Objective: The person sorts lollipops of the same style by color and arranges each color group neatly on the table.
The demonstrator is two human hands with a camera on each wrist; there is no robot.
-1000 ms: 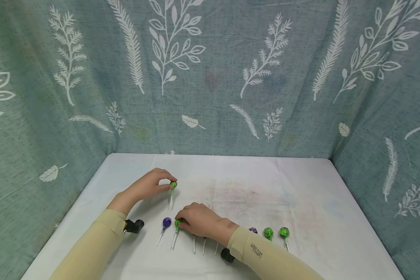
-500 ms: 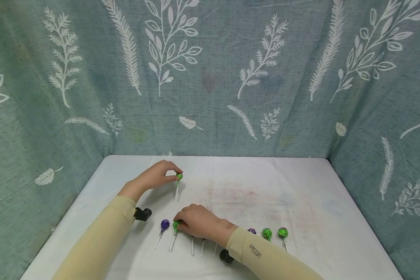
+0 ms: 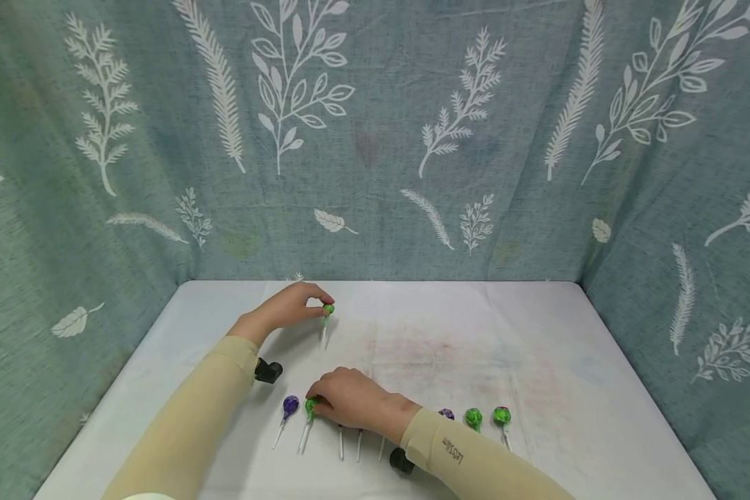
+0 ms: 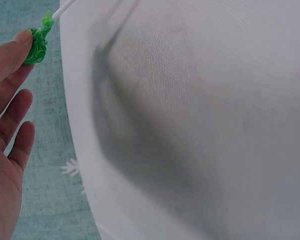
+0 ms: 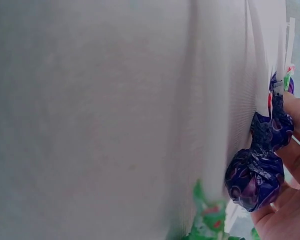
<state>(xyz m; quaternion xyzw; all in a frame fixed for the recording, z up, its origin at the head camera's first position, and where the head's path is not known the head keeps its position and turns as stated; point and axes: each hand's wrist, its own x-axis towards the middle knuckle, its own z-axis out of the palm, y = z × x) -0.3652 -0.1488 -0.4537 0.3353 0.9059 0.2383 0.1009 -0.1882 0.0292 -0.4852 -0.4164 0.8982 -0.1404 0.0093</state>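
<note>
My left hand pinches a green-wrapped lollipop by its candy head, over the far left part of the table; its white stick points down and toward me. In the left wrist view the thumb and forefinger grip the green lollipop, the other fingers loose. Nearer to me, my right hand has its fingertips on the head of another green lollipop in a row. A purple lollipop lies just left of it. Beneath the right hand, sticks poke out, their heads hidden; purple lollipops show beside its fingers.
Right of the right hand lie a purple lollipop and two green ones, partly covered by the sleeve. A white cloth covers the table. Patterned green-blue curtains enclose its back and sides.
My left hand has moved away from me and to the right, carrying the green lollipop. The right hand has stayed at the row. The head view has shifted slightly.
</note>
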